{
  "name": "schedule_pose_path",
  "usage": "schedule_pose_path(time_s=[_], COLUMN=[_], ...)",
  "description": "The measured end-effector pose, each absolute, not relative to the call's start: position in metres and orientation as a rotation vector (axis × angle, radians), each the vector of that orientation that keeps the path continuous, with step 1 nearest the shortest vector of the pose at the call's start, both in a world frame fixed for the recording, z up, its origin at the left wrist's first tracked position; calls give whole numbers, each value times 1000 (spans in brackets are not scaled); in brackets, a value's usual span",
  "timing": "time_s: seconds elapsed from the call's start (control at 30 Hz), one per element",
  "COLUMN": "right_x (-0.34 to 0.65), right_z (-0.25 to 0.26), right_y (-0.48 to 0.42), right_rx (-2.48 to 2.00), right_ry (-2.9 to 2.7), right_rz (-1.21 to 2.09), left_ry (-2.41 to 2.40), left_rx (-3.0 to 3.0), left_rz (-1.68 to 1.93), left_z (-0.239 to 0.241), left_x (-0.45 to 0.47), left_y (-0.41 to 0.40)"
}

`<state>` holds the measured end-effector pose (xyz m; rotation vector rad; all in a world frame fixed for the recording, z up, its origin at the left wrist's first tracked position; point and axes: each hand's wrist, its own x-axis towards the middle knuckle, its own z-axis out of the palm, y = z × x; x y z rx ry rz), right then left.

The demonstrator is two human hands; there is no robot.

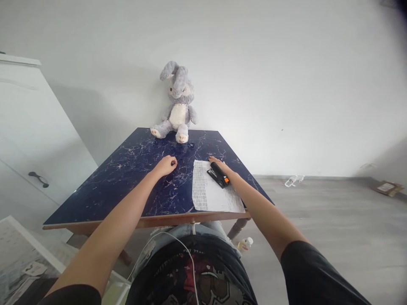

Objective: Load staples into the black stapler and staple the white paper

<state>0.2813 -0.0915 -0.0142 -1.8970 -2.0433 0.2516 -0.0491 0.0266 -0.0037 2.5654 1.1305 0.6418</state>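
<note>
My left hand (166, 165) rests on the dark blue marbled table (121, 186) with its fingers curled. A small dark spot shows between the thumb and fingers, and I cannot tell whether it is an object or a gap. On the right, my right hand (221, 165) lies flat with its fingers stretched out over the far edge of a printed paper sheet (199, 186). A black stapler (218, 175) with an orange part lies on the sheet, right beside that hand. The sheet reaches the table's front edge.
A grey plush rabbit (179, 112) sits at the table's back against the white wall (286, 84). To the left stands a white cabinet (34, 135). A white-capped bottle (245, 243), a crumpled wrapper (294, 181) and a cardboard piece (387, 187) are on the floor.
</note>
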Motion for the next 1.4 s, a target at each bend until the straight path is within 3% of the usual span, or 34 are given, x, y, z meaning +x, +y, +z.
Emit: schedule_pose_path(time_s=[0.47, 0.67, 1.1, 1.4], right_x=[96, 48, 55, 66], right_z=[-10, -9, -1, 0], right_y=[21, 42, 9, -12], right_rx=[-1779, -1712, -1506, -1041], right_ry=[-2174, -2180, -1791, -1838], right_rz=[381, 452, 450, 860], left_ry=[1787, 1792, 1785, 1764], left_rx=[1868, 1840, 1897, 1920], left_rz=[1506, 1513, 1396, 1358], left_z=[50, 54, 51, 47], left_x=[-83, -86, -82, -76], left_y=[17, 16, 14, 13])
